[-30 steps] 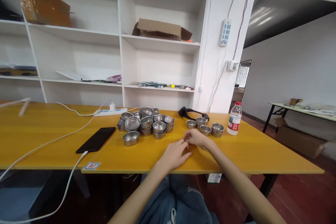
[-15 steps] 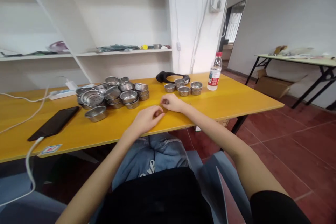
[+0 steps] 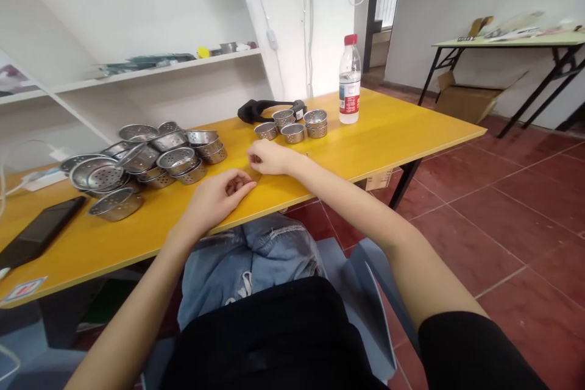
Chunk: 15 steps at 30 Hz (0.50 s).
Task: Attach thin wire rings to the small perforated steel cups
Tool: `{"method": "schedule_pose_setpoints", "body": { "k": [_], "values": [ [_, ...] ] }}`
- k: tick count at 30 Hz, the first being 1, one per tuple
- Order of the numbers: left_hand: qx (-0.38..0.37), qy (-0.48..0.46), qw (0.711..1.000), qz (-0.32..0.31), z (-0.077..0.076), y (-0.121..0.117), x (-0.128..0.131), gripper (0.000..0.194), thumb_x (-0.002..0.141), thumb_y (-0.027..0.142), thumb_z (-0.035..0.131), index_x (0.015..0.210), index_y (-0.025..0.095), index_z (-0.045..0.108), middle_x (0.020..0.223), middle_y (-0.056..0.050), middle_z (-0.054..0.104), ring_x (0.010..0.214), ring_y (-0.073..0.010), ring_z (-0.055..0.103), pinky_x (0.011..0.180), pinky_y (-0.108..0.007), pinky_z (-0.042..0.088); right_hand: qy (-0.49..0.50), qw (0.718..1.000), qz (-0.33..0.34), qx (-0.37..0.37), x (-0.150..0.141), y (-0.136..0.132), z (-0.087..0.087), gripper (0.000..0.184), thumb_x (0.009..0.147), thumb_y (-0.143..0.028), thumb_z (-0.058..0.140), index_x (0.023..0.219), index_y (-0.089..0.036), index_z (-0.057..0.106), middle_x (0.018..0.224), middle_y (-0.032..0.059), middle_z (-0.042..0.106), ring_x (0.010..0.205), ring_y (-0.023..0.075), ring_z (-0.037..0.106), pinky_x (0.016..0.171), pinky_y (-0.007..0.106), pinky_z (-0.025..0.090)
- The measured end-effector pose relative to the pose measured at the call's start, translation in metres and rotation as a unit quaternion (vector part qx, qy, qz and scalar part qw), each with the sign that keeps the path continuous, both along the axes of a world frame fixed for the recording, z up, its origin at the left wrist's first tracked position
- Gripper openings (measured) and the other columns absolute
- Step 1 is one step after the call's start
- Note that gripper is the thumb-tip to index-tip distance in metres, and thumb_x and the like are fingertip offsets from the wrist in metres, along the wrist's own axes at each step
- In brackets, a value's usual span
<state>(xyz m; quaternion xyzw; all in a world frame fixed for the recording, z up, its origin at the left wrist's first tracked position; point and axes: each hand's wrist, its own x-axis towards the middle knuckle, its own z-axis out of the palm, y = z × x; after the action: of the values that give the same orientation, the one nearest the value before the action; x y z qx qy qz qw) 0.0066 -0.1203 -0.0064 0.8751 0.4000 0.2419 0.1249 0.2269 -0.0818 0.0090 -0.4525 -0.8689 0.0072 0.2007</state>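
Observation:
My left hand (image 3: 216,196) rests on the yellow table near its front edge, loosely curled. Its thumb is stretched out apart from the bent fingers, and nothing shows between them. Just to the right, my right hand (image 3: 270,158) lies on the table with fingers bent inward and closed; I see nothing in them. Left of my hands is a heap of round metal cups with holes (image 3: 178,160), some stacked. One cup (image 3: 116,205) sits tilted at the heap's front. Behind my right hand stands a smaller group of metal cups (image 3: 292,133), two of them stacked.
A water bottle with a red cap (image 3: 350,82) stands at the back right of the table (image 3: 388,134). A black curved object (image 3: 251,111) lies behind the small cups. The phone (image 3: 41,231) is at far left. White shelves (image 3: 173,70) rise behind the table.
The view has turned to the right and tilted, so the table and cups appear farther left. My hands stay close together on the table, and the cups keep their places.

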Motion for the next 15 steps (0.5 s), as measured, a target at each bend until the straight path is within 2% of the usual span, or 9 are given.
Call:
{"method": "schedule_pose_setpoints", "body": {
  "k": [6,10,12,15],
  "values": [
    [0.000,0.006,1.000,0.015,-0.003,0.007,0.003,0.030,0.100,0.051,0.062,0.099,0.023,0.071,0.091,-0.004,0.079,0.079,-0.0224,0.068,0.074,-0.033,0.046,0.004,1.000,0.000,0.008,0.006,-0.009,0.005,0.015,0.097,-0.007,0.061,0.094,-0.012,0.075,0.099,0.0110,0.073,0.089,0.0214,0.059,0.085,0.033,0.043],
    [0.010,0.023,0.999,0.031,-0.003,0.007,0.008,0.022,0.106,0.041,0.059,0.101,0.023,0.069,0.099,-0.006,0.081,0.093,-0.0258,0.074,0.082,-0.035,0.049,0.051,0.995,-0.032,0.077,0.016,-0.017,0.009,0.018,0.102,-0.012,0.057,0.098,-0.014,0.075,0.103,0.0114,0.070,0.095,0.0232,0.063,0.089,0.033,0.047],
    [0.024,0.037,0.998,0.043,-0.002,0.007,0.010,0.017,0.108,0.036,0.058,0.105,0.023,0.069,0.106,-0.007,0.082,0.100,-0.0271,0.076,0.085,-0.036,0.051,0.068,0.988,-0.075,0.120,0.022,-0.017,0.012,0.021,0.105,-0.015,0.054,0.101,-0.014,0.075,0.106,0.0136,0.069,0.100,0.0257,0.064,0.093,0.036,0.049],
    [0.050,0.060,0.995,0.055,0.000,0.007,0.013,0.016,0.109,0.031,0.058,0.119,0.023,0.068,0.119,-0.008,0.081,0.110,-0.0280,0.076,0.092,-0.037,0.054,0.045,0.968,-0.183,0.168,0.030,-0.011,0.016,0.027,0.107,-0.018,0.049,0.108,-0.014,0.075,0.117,0.0192,0.068,0.111,0.0325,0.062,0.097,0.042,0.050]
  ]
}}
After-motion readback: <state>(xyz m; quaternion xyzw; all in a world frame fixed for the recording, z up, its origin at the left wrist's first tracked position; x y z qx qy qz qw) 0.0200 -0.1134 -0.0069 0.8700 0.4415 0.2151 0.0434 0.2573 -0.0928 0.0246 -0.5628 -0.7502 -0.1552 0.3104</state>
